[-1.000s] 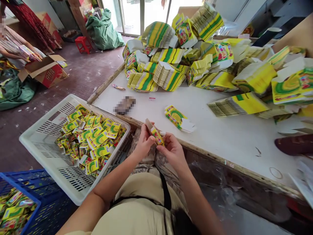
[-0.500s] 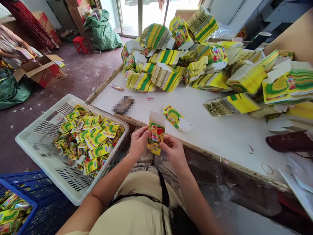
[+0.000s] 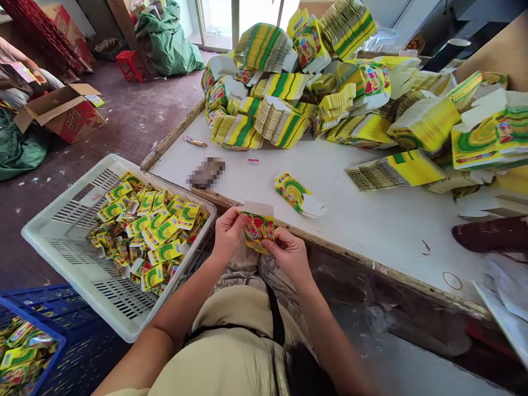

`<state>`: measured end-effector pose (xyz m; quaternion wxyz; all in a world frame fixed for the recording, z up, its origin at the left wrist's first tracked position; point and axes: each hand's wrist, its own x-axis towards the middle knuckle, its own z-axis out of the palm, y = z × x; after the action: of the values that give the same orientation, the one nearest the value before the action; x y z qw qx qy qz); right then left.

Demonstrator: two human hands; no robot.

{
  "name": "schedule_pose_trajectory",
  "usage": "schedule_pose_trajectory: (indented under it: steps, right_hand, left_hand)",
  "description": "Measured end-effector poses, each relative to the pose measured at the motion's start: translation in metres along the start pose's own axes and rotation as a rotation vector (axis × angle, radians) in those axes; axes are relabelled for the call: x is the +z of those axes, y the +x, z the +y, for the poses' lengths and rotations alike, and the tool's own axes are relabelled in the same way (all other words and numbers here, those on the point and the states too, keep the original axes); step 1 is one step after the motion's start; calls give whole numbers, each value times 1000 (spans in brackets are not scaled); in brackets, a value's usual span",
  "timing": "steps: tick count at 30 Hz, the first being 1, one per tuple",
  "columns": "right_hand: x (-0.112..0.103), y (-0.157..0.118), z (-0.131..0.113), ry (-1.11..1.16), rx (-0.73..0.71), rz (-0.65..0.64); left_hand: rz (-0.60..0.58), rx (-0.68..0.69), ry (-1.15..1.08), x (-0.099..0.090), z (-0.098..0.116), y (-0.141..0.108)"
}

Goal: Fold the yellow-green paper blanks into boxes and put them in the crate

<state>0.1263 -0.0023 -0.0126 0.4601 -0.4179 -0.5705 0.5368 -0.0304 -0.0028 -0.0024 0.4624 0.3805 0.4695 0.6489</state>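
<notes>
A small yellow printed carton (image 3: 259, 225) with a pale flap at its top is held between both hands, just off the table's front edge. My left hand (image 3: 229, 231) pinches its left side. At its lower right, my right hand (image 3: 287, 250) has the thumb and fingers closed on it. On the white table beyond lie a few flat cartons (image 3: 295, 192) with white flaps. To the left, a white basket (image 3: 61, 234) holds many small yellow boxes (image 3: 159, 223).
Bundled flat cartons (image 3: 243, 129) are heaped along the table's back. A blurred object (image 3: 207, 172) and a small wrapped item (image 3: 194, 141) lie at its left. A blue crate (image 3: 78, 330) stands lower left. A person's hand (image 3: 39, 74) shows beyond an open cardboard box (image 3: 74, 121).
The carton in my hands has turned from narrow and upright to a wider, opened-out look. My left hand has moved slightly left. The view has shifted a little.
</notes>
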Motion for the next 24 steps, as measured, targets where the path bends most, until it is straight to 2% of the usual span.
schedule_pose_trajectory:
  steps: [3,6,9,11,13,15,17,18,21,24]
  right_hand:
    - [-15,-1,-3,-216,-145,85]
    - [-34,-3,-10,-548,-300,206]
    - [-43,-8,-17,-744,-452,173]
    - [-39,-12,-20,-754,-530,101]
    - [-30,-16,-21,-734,-544,125]
    - [-21,-19,-20,-672,-477,277]
    - [-15,-20,-16,-491,-335,376]
    - [-13,-20,-13,-354,-250,355]
    - [-9,-16,-3,93,8,132]
    - [-7,-9,1,392,239,-68]
  left_hand:
    - [-93,-15,35,-10,14,5]
    - [-274,51,162,-22,41,6]
    - [-493,138,461,-25,62,4]
    - [-585,130,685,-20,61,0]
    - [-620,72,818,-12,49,-4]
    - [-595,34,880,-5,33,-8]
    - [-552,64,899,-3,19,-12]
    - [-543,92,905,-3,14,-14]
    - [-568,177,907,-5,7,-16]
    - [-628,266,917,-7,6,-16]
